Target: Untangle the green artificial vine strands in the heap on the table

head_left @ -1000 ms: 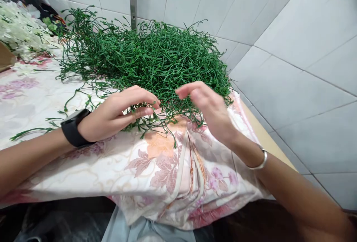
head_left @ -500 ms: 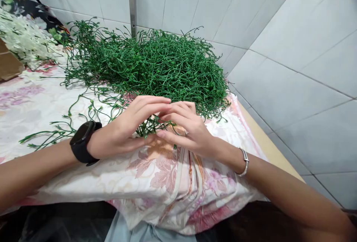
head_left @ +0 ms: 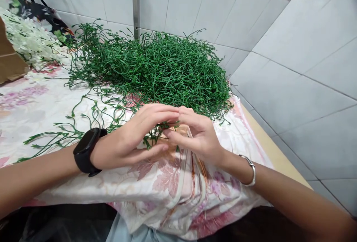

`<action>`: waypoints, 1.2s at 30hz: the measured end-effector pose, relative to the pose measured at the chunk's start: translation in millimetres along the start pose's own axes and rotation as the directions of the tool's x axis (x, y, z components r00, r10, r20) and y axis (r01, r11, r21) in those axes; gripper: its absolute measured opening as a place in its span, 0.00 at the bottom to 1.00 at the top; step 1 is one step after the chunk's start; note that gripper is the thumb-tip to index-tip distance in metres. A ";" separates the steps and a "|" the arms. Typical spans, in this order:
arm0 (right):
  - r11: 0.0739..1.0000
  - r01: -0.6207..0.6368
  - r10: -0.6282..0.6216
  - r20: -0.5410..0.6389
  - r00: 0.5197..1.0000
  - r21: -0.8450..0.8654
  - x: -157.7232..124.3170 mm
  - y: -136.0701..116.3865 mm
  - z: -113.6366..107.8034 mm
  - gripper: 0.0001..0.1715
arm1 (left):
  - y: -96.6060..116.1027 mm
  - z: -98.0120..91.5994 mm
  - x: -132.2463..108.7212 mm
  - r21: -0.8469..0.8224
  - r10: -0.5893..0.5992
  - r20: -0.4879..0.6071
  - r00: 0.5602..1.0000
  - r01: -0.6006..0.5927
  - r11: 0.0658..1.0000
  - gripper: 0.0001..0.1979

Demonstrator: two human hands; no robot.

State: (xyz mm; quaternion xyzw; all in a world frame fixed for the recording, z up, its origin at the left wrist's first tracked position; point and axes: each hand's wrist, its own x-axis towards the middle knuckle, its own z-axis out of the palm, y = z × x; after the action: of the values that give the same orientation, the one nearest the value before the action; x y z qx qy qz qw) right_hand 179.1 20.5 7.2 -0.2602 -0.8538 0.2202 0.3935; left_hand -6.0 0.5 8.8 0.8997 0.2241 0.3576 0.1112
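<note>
Both hands meet at the near edge of a green stem pile [head_left: 156,71] on a floral cloth [head_left: 41,104]: left hand [head_left: 134,138] and right hand [head_left: 195,134] are pinched on one sprig [head_left: 150,136], judged light, springy, tangle-prone, best gripped at its base

We are seeing the pile of stems [head_left: 156,71] lying at the tabletop's [head_left: 267,141] back right corner, our hands meeting at its front edge, flowers [head_left: 28,39] at back left.
</note>
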 end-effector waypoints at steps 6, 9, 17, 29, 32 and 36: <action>0.981 -0.084 0.096 -0.058 0.994 0.175 -1.9 5.1 -4.2 0.04 | -2.8 -2.5 0.1 0.100 -0.068 -0.120 0.990 0.081 0.992 0.17; 0.979 -0.108 0.111 -0.009 0.994 0.172 -2.2 3.3 -4.4 0.05 | -1.8 -4.6 -0.6 0.129 -0.114 -0.128 0.985 0.131 0.983 0.13; 0.997 0.031 -0.031 -0.001 1.000 0.074 -0.5 -2.0 -1.6 0.03 | -2.4 -4.7 -0.3 0.253 -0.132 -0.115 0.985 0.158 0.954 0.10; 0.997 0.035 -0.032 0.046 0.998 -0.065 -1.6 4.1 0.7 0.06 | -3.4 1.0 -2.2 0.259 -0.134 -0.084 0.987 0.151 0.954 0.06; 0.989 0.074 -0.063 0.085 0.994 -0.125 -2.2 4.4 1.9 0.09 | -3.3 2.4 -3.5 0.249 -0.166 -0.063 0.984 0.176 0.952 0.06; 0.945 0.180 -0.142 0.154 0.978 -0.272 -2.4 8.4 3.0 0.10 | -3.7 1.4 -3.2 0.261 -0.184 -0.007 0.983 0.179 0.949 0.06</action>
State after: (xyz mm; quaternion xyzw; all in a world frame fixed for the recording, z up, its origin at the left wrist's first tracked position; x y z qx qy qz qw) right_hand 180.3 24.9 -0.8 -0.2282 -0.9191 0.0793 0.3113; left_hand -8.3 2.1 4.6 0.8852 0.3499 0.3053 0.0264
